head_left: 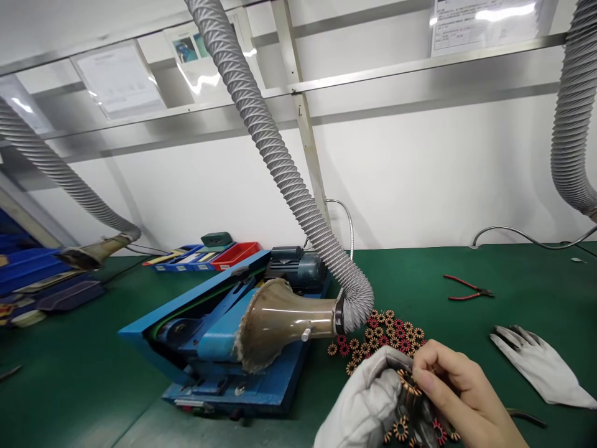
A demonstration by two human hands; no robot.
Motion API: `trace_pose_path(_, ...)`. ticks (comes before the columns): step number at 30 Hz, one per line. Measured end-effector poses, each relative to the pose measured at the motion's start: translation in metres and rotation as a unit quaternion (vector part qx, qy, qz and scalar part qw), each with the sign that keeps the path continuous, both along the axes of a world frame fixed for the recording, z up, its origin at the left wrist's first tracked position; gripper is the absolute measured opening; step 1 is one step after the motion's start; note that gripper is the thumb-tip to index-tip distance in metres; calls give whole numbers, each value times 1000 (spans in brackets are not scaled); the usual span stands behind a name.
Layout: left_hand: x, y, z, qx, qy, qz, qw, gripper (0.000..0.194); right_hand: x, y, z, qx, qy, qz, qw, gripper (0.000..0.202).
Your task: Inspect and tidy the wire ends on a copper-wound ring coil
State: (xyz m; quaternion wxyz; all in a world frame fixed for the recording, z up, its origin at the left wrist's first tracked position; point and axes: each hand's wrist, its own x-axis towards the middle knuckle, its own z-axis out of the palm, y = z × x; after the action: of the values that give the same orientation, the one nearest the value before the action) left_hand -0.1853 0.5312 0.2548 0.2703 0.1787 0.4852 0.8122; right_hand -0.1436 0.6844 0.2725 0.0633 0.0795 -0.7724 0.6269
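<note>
Many small wound coils (382, 335), copper with red or dark centres, lie loose in a cluster on the green desk (420, 274), just right of the grey hose's (261, 124) brown funnel mouth (280, 323). Head view only: left hand (368, 401) wears a grey-white glove and cups a handful of the same coils near the bottom edge; its grip is curled round them, a few showing below at the frame edge. Right hand (459, 389) is bare, its grip pinched with thumb and fingertips on one coil (409, 381) at the top of that handful, touching the glove. Progress, as a judgement: some coils are already gathered in the gloved hand, one is being handled now, and the bigger pile on the desk looks untouched, so most of the work seems left. Blue belt machine (219, 330) sits left of the pile, under the funnel; cannot tell if it runs. Spare glove (541, 367) lies flat to the right, red-handled pliers (466, 287) further back, both well apart from the hands. Coloured bins (205, 255) stand at the back left.
</note>
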Motion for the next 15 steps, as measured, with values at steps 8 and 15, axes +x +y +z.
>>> trace_pose_path(8,0,1,1,-5,-21,-2,1000,40,3,-5,-2,-26,5,-57,998,51)
trace_pose_path(15,4,0,8,5,-38,6,999,39,2,-14,2,-122,-12,-87,989,51)
